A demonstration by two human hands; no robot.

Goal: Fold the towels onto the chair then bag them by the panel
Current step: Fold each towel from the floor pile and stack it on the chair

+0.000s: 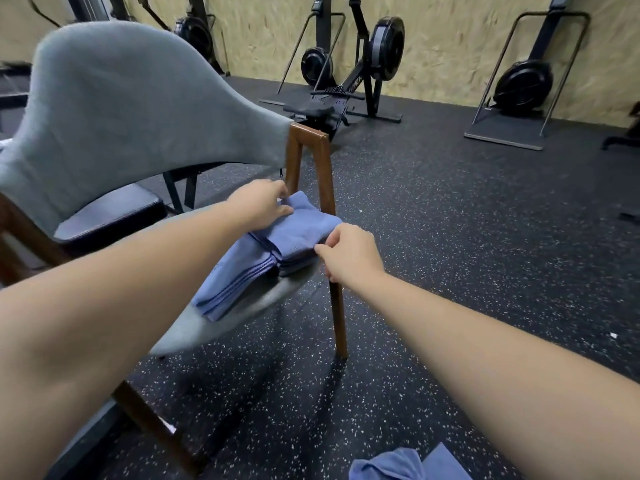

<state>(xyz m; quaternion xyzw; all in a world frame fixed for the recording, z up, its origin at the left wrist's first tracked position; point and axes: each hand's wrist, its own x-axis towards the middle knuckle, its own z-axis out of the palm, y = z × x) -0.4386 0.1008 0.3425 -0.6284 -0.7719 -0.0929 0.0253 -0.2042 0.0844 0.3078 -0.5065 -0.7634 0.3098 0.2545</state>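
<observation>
A stack of folded blue towels [242,271] lies on the grey seat of a chair [221,323] with wooden legs. The top blue towel [301,230] sits folded at the stack's far end. My left hand [259,202] pinches its far corner near the chair's wooden arm post. My right hand [349,254] pinches its near right edge. More blue cloth [408,464], unfolded, shows at the bottom edge of the view.
The chair's grey backrest [121,109] rises at the left. A dark padded bench [110,216] stands behind the chair. Rowing machines [353,71] line the chipboard wall [450,36] at the back. Speckled black rubber floor [485,237] spreads to the right.
</observation>
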